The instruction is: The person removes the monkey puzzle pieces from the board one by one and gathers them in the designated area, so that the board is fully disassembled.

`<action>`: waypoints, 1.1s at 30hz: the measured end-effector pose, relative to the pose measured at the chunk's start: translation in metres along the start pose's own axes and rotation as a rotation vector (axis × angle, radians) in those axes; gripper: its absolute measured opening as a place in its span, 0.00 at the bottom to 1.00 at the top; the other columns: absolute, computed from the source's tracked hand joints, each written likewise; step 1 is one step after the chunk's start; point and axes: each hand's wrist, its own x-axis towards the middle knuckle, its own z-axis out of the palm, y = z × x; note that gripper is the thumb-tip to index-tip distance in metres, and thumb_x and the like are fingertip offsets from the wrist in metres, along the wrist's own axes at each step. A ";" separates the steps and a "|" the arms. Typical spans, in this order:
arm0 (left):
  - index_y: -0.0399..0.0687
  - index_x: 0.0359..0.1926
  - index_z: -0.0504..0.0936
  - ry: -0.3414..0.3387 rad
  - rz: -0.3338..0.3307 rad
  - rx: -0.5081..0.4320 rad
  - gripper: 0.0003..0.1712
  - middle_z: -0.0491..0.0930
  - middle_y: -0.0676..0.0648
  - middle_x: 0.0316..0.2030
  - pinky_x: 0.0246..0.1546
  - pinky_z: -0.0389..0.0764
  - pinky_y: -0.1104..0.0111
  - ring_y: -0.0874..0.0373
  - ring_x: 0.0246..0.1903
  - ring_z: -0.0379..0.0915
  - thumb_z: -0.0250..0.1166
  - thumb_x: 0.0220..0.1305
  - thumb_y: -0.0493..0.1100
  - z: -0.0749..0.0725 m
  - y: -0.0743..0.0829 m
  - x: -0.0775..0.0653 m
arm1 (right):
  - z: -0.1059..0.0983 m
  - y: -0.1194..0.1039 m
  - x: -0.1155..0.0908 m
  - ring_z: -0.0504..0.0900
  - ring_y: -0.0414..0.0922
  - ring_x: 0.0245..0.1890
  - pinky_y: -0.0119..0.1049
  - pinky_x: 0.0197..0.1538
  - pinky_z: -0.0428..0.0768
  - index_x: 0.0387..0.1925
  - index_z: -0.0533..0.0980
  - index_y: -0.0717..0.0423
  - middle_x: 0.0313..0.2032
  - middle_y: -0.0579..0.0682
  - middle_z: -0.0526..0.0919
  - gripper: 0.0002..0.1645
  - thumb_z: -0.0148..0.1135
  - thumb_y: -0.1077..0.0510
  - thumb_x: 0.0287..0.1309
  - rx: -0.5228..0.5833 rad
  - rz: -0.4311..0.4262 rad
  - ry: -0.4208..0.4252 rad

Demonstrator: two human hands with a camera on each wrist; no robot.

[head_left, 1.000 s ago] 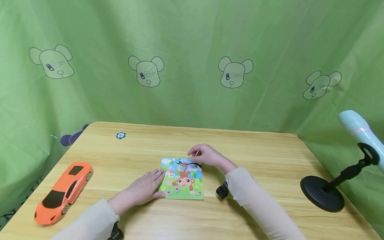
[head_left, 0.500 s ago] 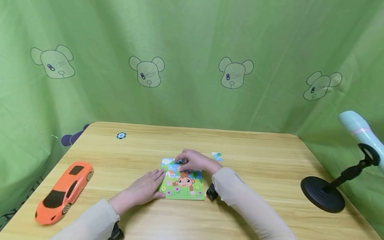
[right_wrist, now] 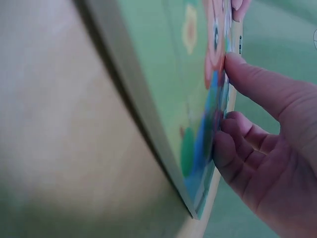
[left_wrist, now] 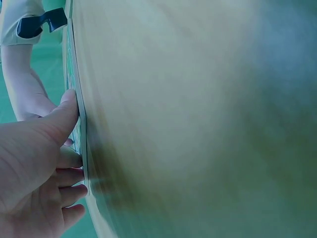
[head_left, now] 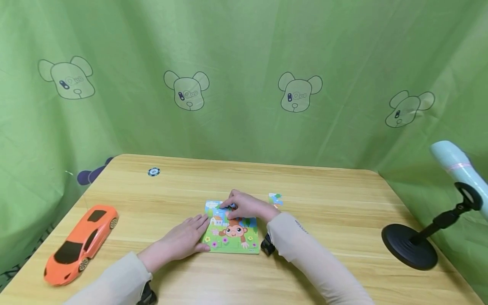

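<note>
A square jigsaw puzzle (head_left: 225, 245) with a cartoon monkey hanging in a garden scene lies flat on the table. My left hand (head_left: 185, 238) rests along its left edge, fingers extended and thumb at the lower left corner; the left wrist view shows the thumb touching the puzzle's edge. My right hand (head_left: 245, 205) is bent over the upper middle, thumb and fingertips on the picture. In the right wrist view its thumb (right_wrist: 252, 79) and fingers stand apart on the surface; whether they pinch a piece is unclear. A loose puzzle piece (head_left: 275, 199) lies beyond the right wrist, partly hidden.
An orange toy car (head_left: 81, 245) stands on the left of the wooden table (head_left: 335, 199). Near the back left lies a poker chip (head_left: 153, 172). On the right, a black stand (head_left: 409, 246) holds a light blue microphone (head_left: 453, 157). Green curtain surrounds the table.
My right hand has moved left and down from the puzzle's top right corner onto its upper middle. The loose piece beyond the wrist has come into view. My left hand stays put.
</note>
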 end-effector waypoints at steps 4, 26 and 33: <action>0.27 0.63 0.61 0.001 -0.002 0.002 0.44 0.58 0.31 0.63 0.62 0.56 0.50 0.39 0.62 0.53 0.58 0.60 0.58 0.000 0.000 0.000 | 0.002 0.001 0.000 0.66 0.43 0.33 0.32 0.35 0.69 0.53 0.77 0.51 0.37 0.50 0.68 0.21 0.64 0.58 0.56 0.041 -0.007 0.002; 0.26 0.62 0.61 0.009 0.011 -0.009 0.43 0.58 0.30 0.63 0.61 0.56 0.49 0.37 0.62 0.54 0.59 0.60 0.57 -0.003 0.001 -0.001 | 0.002 0.008 0.000 0.71 0.44 0.30 0.36 0.35 0.75 0.53 0.74 0.49 0.40 0.50 0.71 0.22 0.63 0.62 0.56 0.197 0.024 0.067; 0.26 0.62 0.61 0.007 0.010 -0.020 0.43 0.58 0.30 0.63 0.62 0.56 0.49 0.37 0.62 0.53 0.59 0.60 0.57 -0.004 0.001 -0.001 | 0.002 0.011 -0.004 0.72 0.43 0.20 0.34 0.22 0.76 0.45 0.75 0.58 0.32 0.50 0.73 0.13 0.59 0.65 0.58 0.323 0.059 0.141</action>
